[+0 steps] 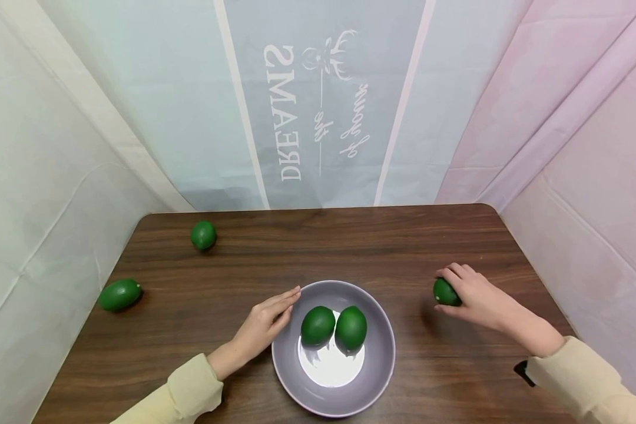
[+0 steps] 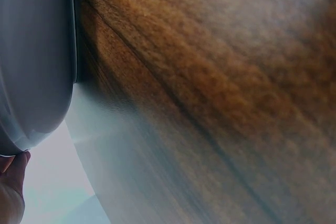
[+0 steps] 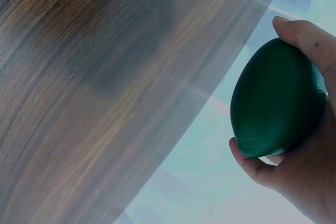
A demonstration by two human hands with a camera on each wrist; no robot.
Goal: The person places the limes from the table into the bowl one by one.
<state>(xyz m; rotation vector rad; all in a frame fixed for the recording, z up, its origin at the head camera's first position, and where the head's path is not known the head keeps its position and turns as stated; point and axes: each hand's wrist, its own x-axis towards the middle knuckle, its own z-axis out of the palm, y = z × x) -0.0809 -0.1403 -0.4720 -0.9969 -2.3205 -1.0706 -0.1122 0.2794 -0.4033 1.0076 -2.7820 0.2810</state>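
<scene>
My right hand [image 1: 477,297] grips a dark green lime [image 1: 446,292] over the right part of the table, its shadow falling on the wood below. In the right wrist view, thumb and fingers close around the lime's [image 3: 278,98] ends. My left hand [image 1: 265,324] lies along the left side of a grey-purple bowl [image 1: 334,406], fairly straight fingers touching its rim. The left wrist view shows the bowl's outer wall [image 2: 34,51] with fingertips [image 2: 18,169] at its edge. Inside the bowl, a left lime [image 1: 318,325] and a right lime [image 1: 351,328] sit side by side.
One lime [image 1: 204,235] lies near the table's back left, and another lime [image 1: 120,295] near its left edge. The dark wooden table [image 1: 328,241] meets a printed cloth [image 1: 318,118] at the back, with pale sheets on both sides.
</scene>
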